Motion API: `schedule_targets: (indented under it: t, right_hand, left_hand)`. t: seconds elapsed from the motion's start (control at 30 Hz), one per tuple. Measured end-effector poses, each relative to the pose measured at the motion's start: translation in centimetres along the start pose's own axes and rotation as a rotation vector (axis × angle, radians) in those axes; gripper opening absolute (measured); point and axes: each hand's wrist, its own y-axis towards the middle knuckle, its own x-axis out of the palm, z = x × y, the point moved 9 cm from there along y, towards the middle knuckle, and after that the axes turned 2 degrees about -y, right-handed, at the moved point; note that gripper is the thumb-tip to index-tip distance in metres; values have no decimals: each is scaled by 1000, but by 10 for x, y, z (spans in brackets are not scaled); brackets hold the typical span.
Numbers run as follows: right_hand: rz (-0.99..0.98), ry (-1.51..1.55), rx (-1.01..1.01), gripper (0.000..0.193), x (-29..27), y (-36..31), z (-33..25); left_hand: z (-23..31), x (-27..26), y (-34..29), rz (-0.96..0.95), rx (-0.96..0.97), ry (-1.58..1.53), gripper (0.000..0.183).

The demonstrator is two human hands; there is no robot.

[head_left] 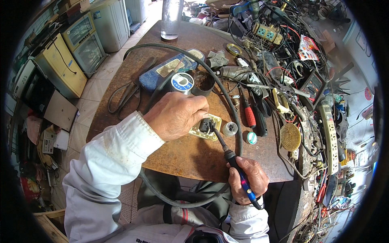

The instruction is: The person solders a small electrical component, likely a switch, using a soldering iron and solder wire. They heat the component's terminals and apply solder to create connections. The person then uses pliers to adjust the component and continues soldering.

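My right hand (250,179) grips the blue and black handle of a soldering iron (231,158) near the table's front edge. The iron slants up and left, its tip at a black part (206,125) seated in a small cream plastic housing (218,120). Over the housing's left side, my left hand (176,116) is closed in a pinch; what its fingertips hold is hidden. Just right of the housing stands a small clear jar (230,129) with dark contents. A round green and white lid (251,138) lies beyond it. Behind my left hand are a solder spool (182,82) and a dark round tin (204,82).
A thick grey cable (219,83) loops across the wooden table (174,158) and over its front edge. A blue box (158,76), a clear bottle (170,24) and a red-handled screwdriver (249,116) lie or stand farther back. Tangled wires and a power strip (328,137) crowd the right.
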Motion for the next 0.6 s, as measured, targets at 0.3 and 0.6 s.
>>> schedule_targets:
  t: [0.3, 0.6]
  right_hand:
    - [0, -2, -1, 37, 0, 0, 0]
    - [-2, -14, 6, 35, 0, 1, -1]
  left_hand:
    - [0, 0, 0, -9, -8, 0, 12]
    - [0, 0, 0, -2, -11, -9, 12]
